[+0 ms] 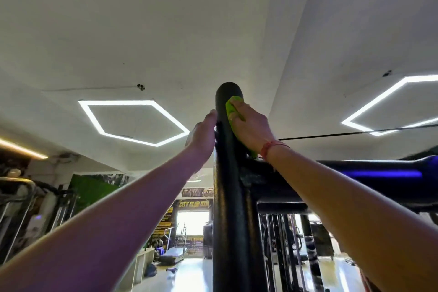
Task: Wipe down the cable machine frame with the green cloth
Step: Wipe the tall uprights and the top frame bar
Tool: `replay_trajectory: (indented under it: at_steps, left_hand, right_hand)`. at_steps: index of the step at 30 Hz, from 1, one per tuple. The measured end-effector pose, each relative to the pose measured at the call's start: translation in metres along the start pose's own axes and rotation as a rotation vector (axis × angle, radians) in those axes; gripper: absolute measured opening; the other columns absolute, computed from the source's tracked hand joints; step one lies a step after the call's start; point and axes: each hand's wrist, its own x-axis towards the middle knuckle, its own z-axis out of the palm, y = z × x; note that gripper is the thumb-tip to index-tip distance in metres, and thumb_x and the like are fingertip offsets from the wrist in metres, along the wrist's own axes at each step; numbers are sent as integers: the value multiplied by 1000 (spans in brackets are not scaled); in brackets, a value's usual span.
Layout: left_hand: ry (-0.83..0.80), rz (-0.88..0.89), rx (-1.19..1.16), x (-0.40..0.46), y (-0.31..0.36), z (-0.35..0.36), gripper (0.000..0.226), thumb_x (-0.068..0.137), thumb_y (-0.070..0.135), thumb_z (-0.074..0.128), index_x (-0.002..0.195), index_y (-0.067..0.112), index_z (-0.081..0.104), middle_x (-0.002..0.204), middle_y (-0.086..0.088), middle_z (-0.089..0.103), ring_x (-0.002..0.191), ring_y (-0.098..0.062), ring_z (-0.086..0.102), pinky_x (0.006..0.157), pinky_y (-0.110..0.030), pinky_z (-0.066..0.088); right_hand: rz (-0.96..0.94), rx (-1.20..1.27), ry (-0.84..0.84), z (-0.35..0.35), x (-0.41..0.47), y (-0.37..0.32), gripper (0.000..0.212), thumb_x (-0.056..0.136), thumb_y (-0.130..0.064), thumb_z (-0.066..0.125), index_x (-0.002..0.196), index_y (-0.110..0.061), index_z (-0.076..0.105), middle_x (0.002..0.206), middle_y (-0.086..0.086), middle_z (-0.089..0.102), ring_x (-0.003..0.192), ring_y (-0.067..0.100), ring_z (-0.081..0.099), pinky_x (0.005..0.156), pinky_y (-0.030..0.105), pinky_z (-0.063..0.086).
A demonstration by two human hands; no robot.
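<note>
right hand (251,125) presses green cloth (231,108) on frame post (228,173) top | left hand (203,136) flat against post, fingers straight, holding nothing

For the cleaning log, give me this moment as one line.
stage: wiping top of upright post | right hand: presses green cloth on post | left hand: rests on post's other side | cable: untouched
</note>
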Motion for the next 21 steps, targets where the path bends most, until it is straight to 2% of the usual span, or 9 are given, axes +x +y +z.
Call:
replay_trajectory:
  at_steps: [3,6,8,11,13,15,17,19,21]
  left_hand:
    - [-40,-3,-119,13,-8,-4,43,72,70,39,60,47,73,100,9,68,115,-24,62,111,-49,39]
    - [-59,-8,-172,20,-14,-5,42,65,72,39,60,47,72,102,6,66,122,-28,60,111,-49,39]
    - [-45,0,-210,24,-17,-2,41,66,71,39,60,48,73,102,5,67,119,-27,61,111,-49,41]
    - [-33,19,-248,31,-22,2,42,62,74,38,63,51,73,108,2,71,115,-25,62,109,-50,42]
    - [-27,15,-281,37,-27,4,45,62,74,38,63,46,74,104,3,69,110,-26,64,105,-47,44]
    - [-35,7,-319,41,-29,4,50,61,73,41,64,35,73,96,2,64,95,-24,61,93,-42,44]
    - [-50,13,-337,45,-30,5,53,63,73,42,68,31,74,96,1,62,91,-19,55,88,-41,41]
    - [-51,22,-345,47,-32,4,51,71,70,40,71,36,78,98,1,63,93,-19,55,94,-43,44]
    - [-43,30,-342,47,-32,3,49,78,65,37,72,40,79,98,4,66,95,-19,58,105,-47,43]
  right_hand:
    - [-52,-51,-29,-4,-11,8,47,102,-45,45,149,-44,40,157,-10,43,141,18,45,120,40,33]
    - [-77,-232,9,-9,17,-5,39,102,-40,44,141,-35,49,143,3,58,128,29,56,112,43,43]
    - [-48,-296,-2,-10,46,-21,34,102,-33,43,134,-29,55,135,9,61,123,34,57,107,44,45]
    - [-21,-363,-29,-3,72,-35,27,98,-24,42,117,-25,61,118,8,63,112,33,58,92,34,46]
    - [-62,-394,-32,1,66,-36,23,97,-24,43,112,-24,61,113,7,63,107,32,59,88,33,46]
    - [-146,-425,-27,3,48,-28,27,100,-27,46,122,-26,61,121,7,64,109,32,60,94,37,48]
    - [-231,-482,14,2,39,-16,37,102,-35,45,137,-32,55,138,3,60,120,30,58,102,38,46]
    - [-223,-478,63,0,52,-11,40,103,-38,43,142,-32,51,144,2,56,128,29,54,107,39,43]
    - [-185,-469,62,2,75,-15,38,103,-33,43,138,-27,54,141,5,58,127,30,53,106,38,43]
